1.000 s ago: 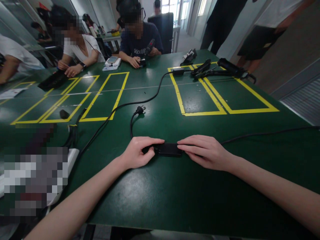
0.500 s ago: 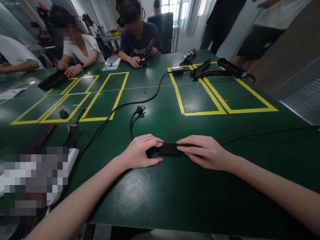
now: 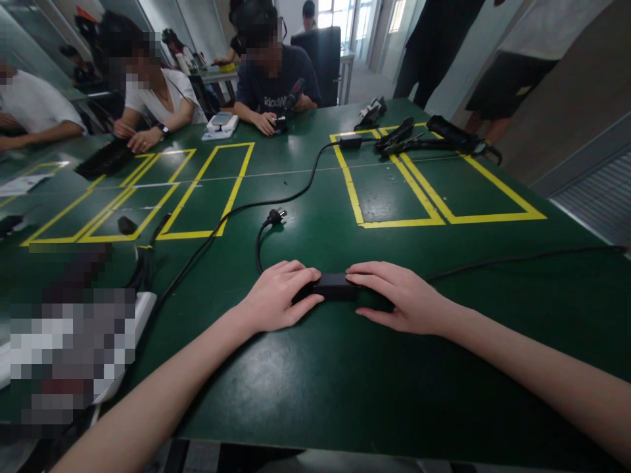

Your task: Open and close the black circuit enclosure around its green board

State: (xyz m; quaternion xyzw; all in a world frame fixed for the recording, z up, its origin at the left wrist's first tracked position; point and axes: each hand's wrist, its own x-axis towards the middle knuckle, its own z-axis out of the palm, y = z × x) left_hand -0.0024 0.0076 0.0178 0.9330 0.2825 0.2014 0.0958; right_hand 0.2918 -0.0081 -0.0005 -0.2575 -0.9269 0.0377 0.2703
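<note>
A black power adapter brick [image 3: 335, 286] lies on the green table [image 3: 315, 387] between my hands. My left hand [image 3: 279, 297] curls round its left end, where a short cord runs up to a loose plug [image 3: 276, 215]. My right hand [image 3: 401, 295] grips the right end, fingers closed over it, and a thin black cable [image 3: 517, 260] leads off to the right edge.
Yellow tape boxes [image 3: 434, 190] mark the table. A second adapter with a long cable [image 3: 351, 140] and black tools [image 3: 444, 135] lie at the back right. A white power strip [image 3: 140, 309] sits at left. Several people sit along the far side; two stand at back right.
The brick has been tipped up off its flat side and pulled slightly away from me. Both hands have closed in tighter on its ends.
</note>
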